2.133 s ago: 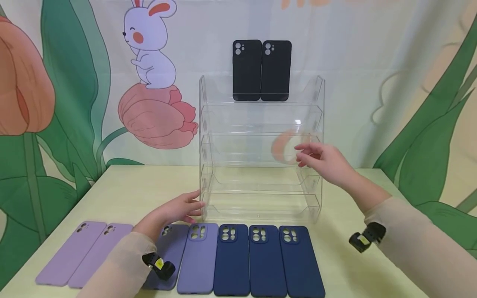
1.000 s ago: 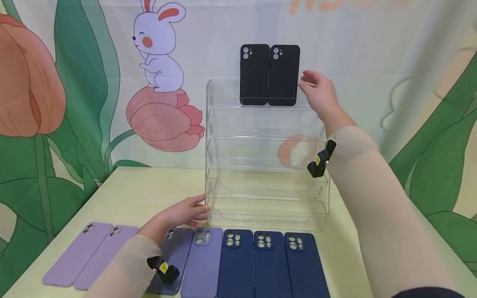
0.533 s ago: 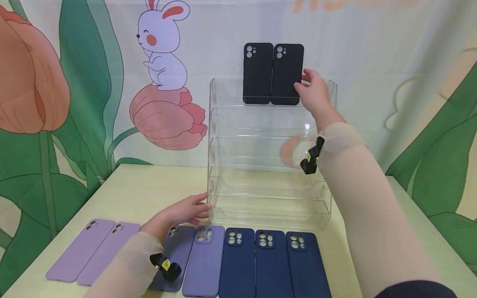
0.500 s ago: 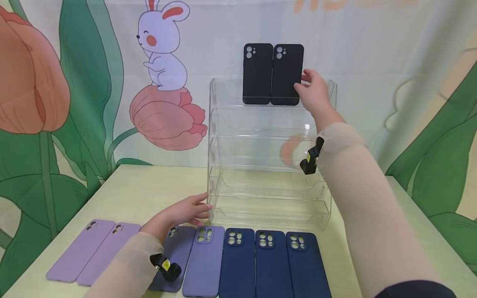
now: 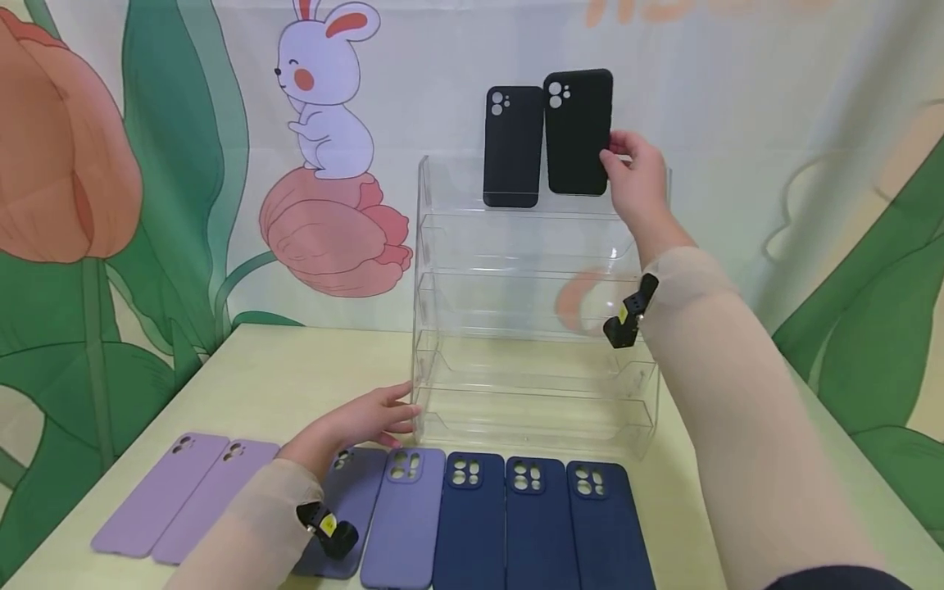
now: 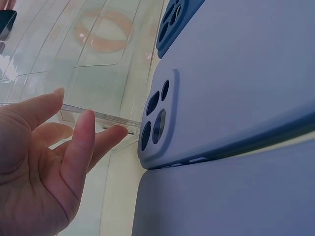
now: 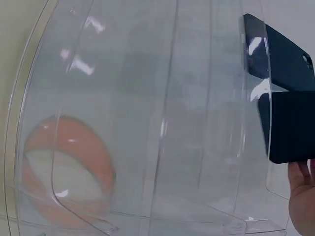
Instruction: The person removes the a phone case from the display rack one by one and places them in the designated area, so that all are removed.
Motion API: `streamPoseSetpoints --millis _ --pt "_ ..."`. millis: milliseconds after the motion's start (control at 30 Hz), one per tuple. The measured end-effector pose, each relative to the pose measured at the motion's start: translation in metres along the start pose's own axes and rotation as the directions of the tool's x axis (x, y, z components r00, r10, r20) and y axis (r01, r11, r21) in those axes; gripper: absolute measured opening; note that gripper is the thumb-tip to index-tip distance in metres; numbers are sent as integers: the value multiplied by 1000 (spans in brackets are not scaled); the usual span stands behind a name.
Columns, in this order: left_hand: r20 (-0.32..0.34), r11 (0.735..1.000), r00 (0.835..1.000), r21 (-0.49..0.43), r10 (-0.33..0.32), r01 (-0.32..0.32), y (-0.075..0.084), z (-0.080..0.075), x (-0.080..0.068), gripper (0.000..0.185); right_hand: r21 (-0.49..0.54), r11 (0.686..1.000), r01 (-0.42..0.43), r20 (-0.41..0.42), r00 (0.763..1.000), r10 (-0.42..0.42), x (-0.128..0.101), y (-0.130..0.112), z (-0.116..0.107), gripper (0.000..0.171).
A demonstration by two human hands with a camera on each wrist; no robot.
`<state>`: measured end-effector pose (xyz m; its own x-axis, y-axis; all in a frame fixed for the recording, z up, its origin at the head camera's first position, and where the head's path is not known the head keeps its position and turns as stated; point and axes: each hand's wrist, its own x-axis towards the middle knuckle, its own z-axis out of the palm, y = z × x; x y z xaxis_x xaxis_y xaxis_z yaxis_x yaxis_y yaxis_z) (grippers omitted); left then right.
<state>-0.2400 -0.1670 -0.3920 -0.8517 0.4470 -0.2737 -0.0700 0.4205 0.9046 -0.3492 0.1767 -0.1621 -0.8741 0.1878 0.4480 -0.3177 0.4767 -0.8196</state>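
Note:
My right hand (image 5: pixel 636 174) pinches the right edge of a black phone case (image 5: pixel 579 131), raised a little and tilted at the top tier of a clear acrylic display rack (image 5: pixel 531 307). Beside it, a second black phone case (image 5: pixel 512 146) stands upright in that tier. In the right wrist view the held case (image 7: pixel 290 125) overlaps the rack's front lip, and only part of the hand (image 7: pixel 301 199) shows. My left hand (image 5: pixel 369 415) touches the rack's lower left side with its fingers extended. The left wrist view shows those fingers (image 6: pixel 81 152) loosely spread at the clear side panel.
Along the table front lie purple phone cases (image 5: pixel 403 520) and navy phone cases (image 5: pixel 472 524) in a row. One purple case (image 5: pixel 347 500) is partly hidden under the left forearm. A printed cloth (image 5: pixel 332 98) hangs behind the yellow table (image 5: pixel 324 356).
My right hand rose from mid-rack to the top tier, then took the right black case by its edge. That case has lifted out and up. My left hand has stayed at the rack's side.

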Motion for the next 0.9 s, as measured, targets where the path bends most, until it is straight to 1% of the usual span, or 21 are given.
streamPoseSetpoints --millis 100,167,367,467,600,667,800,900 --pt "17 1000 1000 5 4 -4 1 1 1 66 104 995 8 -37 999 -4 -2 -2 -8 36" --pt "22 1000 1000 10 6 -6 1 0 2 65 167 986 -5 -36 999 11 -4 -3 -12 37" --pt "11 1000 1000 15 7 -7 1 1 2 62 206 976 -72 19 997 70 -12 -3 -18 41" --pt "4 1000 1000 13 3 -3 2 1 3 64 240 967 -86 44 996 77 -20 0 -22 40" --pt "3 1000 1000 17 6 -6 4 1 3 67 234 969 -80 74 995 65 -37 8 -26 39" --pt "-2 1000 1000 14 2 -2 4 2 3 67 210 973 -94 96 993 75 -46 12 -26 41" --pt "14 1000 1000 8 7 -7 4 3 1 65 177 978 -110 139 987 86 -64 20 -24 42" --pt "11 1000 1000 15 10 -10 4 4 -1 64 164 982 -93 156 985 67 -73 25 -23 40"
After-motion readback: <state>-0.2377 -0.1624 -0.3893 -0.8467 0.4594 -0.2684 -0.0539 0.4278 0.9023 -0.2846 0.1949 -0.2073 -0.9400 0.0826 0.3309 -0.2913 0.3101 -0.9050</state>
